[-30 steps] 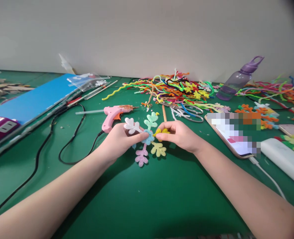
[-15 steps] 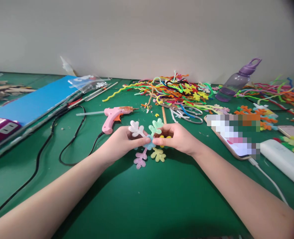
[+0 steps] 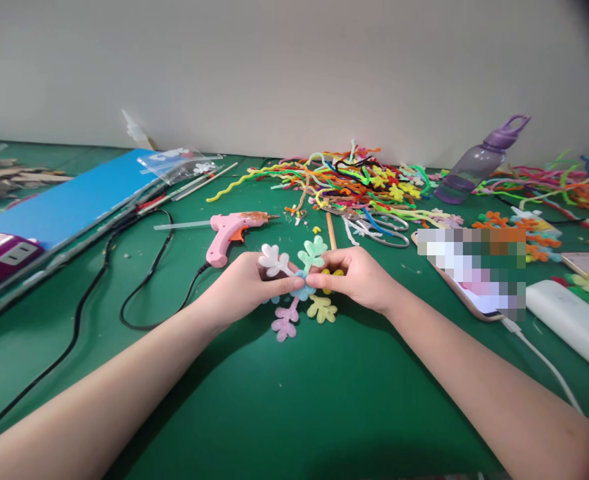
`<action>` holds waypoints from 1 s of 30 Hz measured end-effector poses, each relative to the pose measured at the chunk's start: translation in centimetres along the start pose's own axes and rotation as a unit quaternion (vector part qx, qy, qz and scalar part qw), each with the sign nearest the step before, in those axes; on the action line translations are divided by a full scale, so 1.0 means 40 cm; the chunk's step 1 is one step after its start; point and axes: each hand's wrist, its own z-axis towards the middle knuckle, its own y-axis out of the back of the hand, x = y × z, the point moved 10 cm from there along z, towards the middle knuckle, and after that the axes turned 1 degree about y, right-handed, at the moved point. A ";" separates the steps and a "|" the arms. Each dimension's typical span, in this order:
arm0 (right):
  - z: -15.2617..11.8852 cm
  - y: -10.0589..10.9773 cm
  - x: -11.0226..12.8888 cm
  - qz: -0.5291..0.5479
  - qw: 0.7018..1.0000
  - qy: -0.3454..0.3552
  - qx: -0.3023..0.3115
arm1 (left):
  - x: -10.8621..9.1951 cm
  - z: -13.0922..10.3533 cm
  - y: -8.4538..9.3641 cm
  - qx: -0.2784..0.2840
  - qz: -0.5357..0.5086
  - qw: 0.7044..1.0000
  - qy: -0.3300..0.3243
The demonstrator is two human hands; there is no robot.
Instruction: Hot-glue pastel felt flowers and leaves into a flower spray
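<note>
Both hands pinch a fuzzy pipe-cleaner snowflake (image 3: 303, 285) at its blue centre, with the thumbs meeting there. My left hand (image 3: 247, 283) grips its left side, fingers closed behind it. My right hand (image 3: 357, 277) grips the right side in the same way. White and mint green arms point up; pink and yellow arms hang below. A darker yellow piece shows partly under the right thumb, and a bit of blue under the left. Beyond my left hand lies a pink glue gun (image 3: 229, 233) with an orange trigger and a clear glue stick in its back.
A heap of coloured pipe cleaners (image 3: 344, 180) lies at the back, with scissors (image 3: 389, 227) before it. A purple bottle (image 3: 469, 167), phone (image 3: 469, 280) and white power bank (image 3: 569, 323) stand or lie right. Left are a blue board (image 3: 79, 197), a purple power strip (image 3: 4, 263) and a black cord (image 3: 77, 330).
The snowflake has turned slightly in my fingers, its lower pink and yellow arms shifting a little to the right. Both hands keep their pinch; the view has moved slightly.
</note>
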 end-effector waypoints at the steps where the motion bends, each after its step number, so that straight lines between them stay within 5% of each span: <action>1: 0.000 0.002 -0.002 0.007 1.000 -0.005 -0.008 | -0.001 -0.001 0.001 -0.004 -0.011 1.000 0.002; 17: 0.000 0.002 0.008 0.102 0.995 0.019 -0.010 | 0.009 0.001 0.015 -0.028 -0.053 0.998 0.015; 24: 0.005 0.042 -0.017 0.215 0.971 0.006 -0.105 | -0.012 0.001 0.023 -0.044 -0.203 0.978 -0.025; 30: 0.004 0.030 -0.007 0.249 0.964 0.022 -0.096 | 0.004 0.000 0.006 -0.017 -0.137 0.990 0.001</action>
